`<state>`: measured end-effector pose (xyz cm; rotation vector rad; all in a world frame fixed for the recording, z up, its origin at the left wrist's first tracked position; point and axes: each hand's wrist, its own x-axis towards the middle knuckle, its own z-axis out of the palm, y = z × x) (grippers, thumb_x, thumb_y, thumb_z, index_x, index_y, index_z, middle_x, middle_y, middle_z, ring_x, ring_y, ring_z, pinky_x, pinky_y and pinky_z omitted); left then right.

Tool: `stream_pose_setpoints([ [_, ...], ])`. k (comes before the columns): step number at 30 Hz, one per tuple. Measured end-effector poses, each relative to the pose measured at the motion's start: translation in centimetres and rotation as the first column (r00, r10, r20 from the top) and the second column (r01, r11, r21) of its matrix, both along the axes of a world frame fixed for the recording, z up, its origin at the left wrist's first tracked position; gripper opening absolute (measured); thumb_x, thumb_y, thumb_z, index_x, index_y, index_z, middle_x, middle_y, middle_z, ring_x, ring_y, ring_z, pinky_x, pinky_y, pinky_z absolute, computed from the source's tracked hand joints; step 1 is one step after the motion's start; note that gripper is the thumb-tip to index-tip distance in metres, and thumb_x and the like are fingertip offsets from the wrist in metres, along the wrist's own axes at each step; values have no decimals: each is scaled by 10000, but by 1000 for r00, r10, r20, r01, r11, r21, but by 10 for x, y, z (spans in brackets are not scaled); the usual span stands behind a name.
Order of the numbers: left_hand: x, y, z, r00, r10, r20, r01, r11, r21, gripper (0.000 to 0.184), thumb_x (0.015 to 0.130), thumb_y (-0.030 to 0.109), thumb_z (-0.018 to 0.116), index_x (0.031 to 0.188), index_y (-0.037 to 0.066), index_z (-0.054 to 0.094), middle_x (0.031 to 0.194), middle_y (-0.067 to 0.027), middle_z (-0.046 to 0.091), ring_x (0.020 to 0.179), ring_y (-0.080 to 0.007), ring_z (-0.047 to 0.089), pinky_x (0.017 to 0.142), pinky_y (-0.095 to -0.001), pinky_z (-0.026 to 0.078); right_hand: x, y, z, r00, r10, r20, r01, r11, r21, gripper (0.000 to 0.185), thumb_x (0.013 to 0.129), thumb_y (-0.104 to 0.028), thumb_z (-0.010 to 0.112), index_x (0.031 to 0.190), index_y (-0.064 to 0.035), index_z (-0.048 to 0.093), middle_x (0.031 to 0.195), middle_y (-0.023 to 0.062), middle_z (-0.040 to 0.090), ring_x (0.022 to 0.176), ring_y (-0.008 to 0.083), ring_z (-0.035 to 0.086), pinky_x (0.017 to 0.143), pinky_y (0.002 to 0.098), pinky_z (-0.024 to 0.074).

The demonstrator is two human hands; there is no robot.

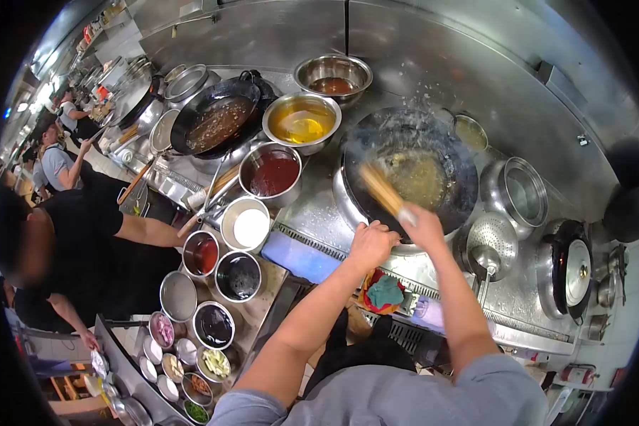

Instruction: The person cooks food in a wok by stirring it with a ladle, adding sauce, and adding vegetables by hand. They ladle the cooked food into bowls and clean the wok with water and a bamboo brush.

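Note:
A large dark wok [465, 170] sits on the range in front of me, with murky yellowish liquid and splashes in it. My right hand [423, 226] is closed around a bamboo wok brush [382, 189], whose bristle end slants up and left over the wok. At the near rim is my left hand [373, 245], its fingers curled over the wok's edge; the fingertips are partly hidden. Below the rim, a bundle of coloured cloth [385, 292] lies by the front of the range. Droplets fly above the wok's far side.
On the left stand a bowl of yellow oil [302, 122], a pot of red sauce [270, 170] and several seasoning containers [214, 325]. A perforated strainer [491, 241] and a steel pot [524, 192] are to the right. A person in black [85, 248] stands at the left; others work beyond.

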<state>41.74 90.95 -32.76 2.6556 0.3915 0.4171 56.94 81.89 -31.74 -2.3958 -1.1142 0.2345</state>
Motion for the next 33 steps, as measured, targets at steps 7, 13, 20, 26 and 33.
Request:
stream_pose_setpoints([
  [7,-6,10,3,993,-1,118,7,999,-48,225,786,353,640,825,144,711,774,-20,598,885,-207,554,743,-404,421,115,53,28,961,-171,215,208,964,-163,266,771,-298,610,950,-110,671,969,161,652,917,364,615,793,452,492],
  [13,-12,11,0,998,-27,62,34,995,-99,291,770,414,645,775,127,694,817,-7,576,909,-195,528,764,-393,387,12,-10,31,989,-59,136,80,985,-156,274,791,-317,616,1000,-144,656,944,163,657,877,354,631,792,444,496],
  [20,-8,18,-2,990,-8,141,24,994,-111,302,759,428,651,767,127,680,802,-13,545,889,-206,519,744,-384,370,133,61,23,936,-274,222,300,949,-97,328,837,-377,522,982,-118,661,967,164,659,905,355,628,785,462,501],
  [26,-11,20,2,987,-76,142,91,991,-98,292,748,422,660,740,130,672,746,-18,541,842,-219,529,709,-393,386,-6,26,0,988,-138,-74,137,990,-16,427,770,-322,655,1175,-193,617,1021,189,646,957,358,615,853,439,479],
  [33,-4,17,3,992,-55,113,62,996,-56,275,742,394,678,763,120,698,745,-29,574,834,-230,542,703,-403,401,56,112,18,822,-538,-187,567,806,170,313,827,-286,589,1090,-120,628,994,195,643,937,368,612,809,434,488],
])
